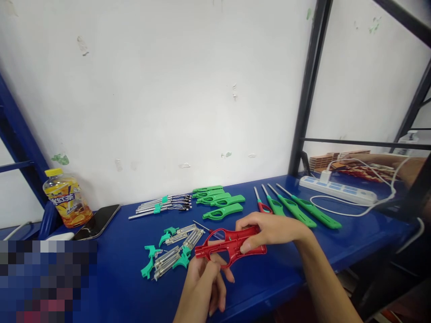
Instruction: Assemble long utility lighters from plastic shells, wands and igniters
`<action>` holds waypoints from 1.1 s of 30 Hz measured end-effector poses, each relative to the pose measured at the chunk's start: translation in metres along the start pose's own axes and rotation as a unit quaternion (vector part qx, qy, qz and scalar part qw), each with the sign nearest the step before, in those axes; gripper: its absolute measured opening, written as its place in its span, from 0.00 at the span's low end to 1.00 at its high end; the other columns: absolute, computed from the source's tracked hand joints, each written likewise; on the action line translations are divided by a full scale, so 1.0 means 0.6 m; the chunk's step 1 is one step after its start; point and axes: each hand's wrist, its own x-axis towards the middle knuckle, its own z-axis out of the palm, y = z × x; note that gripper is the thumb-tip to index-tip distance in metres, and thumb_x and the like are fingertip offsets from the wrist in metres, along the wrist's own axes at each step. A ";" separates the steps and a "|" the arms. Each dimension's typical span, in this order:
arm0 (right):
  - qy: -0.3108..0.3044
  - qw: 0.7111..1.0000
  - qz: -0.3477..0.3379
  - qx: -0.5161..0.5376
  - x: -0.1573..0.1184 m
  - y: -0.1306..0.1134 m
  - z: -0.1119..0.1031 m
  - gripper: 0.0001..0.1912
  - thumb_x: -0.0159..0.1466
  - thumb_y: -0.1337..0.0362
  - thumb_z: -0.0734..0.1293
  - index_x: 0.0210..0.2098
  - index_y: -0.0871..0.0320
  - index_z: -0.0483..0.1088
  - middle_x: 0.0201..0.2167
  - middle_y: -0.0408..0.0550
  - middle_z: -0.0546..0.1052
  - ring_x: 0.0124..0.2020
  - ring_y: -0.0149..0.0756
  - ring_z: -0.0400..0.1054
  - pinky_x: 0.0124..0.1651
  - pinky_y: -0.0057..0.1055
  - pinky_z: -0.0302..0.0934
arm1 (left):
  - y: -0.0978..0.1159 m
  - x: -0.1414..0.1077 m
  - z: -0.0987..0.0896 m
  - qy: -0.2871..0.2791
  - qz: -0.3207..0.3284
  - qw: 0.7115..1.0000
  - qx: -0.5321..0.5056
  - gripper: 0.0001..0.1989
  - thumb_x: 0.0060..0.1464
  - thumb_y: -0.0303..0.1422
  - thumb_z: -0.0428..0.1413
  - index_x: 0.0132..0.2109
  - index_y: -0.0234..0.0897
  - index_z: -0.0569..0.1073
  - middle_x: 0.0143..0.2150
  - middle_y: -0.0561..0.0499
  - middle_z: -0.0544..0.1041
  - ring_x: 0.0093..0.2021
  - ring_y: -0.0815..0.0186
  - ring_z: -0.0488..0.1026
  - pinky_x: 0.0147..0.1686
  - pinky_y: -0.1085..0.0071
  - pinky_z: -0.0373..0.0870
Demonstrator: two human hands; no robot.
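In the head view, two red lighter handle shells (pixel 232 244) lie side by side, hollow inner faces up, above the blue table. My right hand (pixel 266 229) pinches their wide right end, with the thumb on the inner side. My left hand (pixel 208 280) is under the narrow left end; its fingers are curled against the lower finger loop, and some fingertips are hidden. Left of the shells lie several clear lighter tanks (pixel 168 260) with green triggers (pixel 148 267). Behind them are metal lighter rods (pixel 161 207) with wires and green handle shells (pixel 222 211).
Several assembled lighters (pixel 292 207) lie at the right, near a white power strip (pixel 338 190) with a cable. A drink bottle (pixel 67 197) and a phone (pixel 97 222) stand and lie at left. Another person's arm (pixel 380 159) reaches in beyond the black frame (pixel 308 89).
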 end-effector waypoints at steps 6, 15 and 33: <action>0.003 1.000 -0.004 0.013 0.001 0.004 0.002 0.23 0.60 0.44 0.79 0.35 0.57 0.74 0.30 0.39 0.71 0.33 0.32 0.64 0.33 0.27 0.55 | 0.005 0.000 0.002 -0.008 -0.004 1.000 -0.002 0.26 0.54 0.47 0.60 0.54 0.36 0.75 0.30 0.51 0.79 0.14 0.72 0.65 0.14 0.76 0.46; 0.012 1.000 -0.008 0.022 0.002 0.013 0.002 0.23 0.57 0.47 0.82 0.36 0.56 0.74 0.31 0.38 0.73 0.33 0.32 0.65 0.34 0.26 0.56 | 0.005 0.002 0.002 -0.006 -0.005 1.000 -0.012 0.24 0.54 0.45 0.57 0.54 0.35 0.74 0.30 0.52 0.80 0.14 0.73 0.64 0.14 0.77 0.45; 0.008 1.000 0.003 0.016 0.005 0.006 0.004 0.26 0.53 0.45 0.83 0.32 0.56 0.71 0.29 0.37 0.71 0.31 0.31 0.64 0.31 0.25 0.55 | -0.009 0.015 -0.013 -0.058 -0.008 0.997 -0.047 0.30 0.51 0.48 0.59 0.57 0.36 0.73 0.25 0.57 0.76 0.12 0.77 0.55 0.14 0.78 0.43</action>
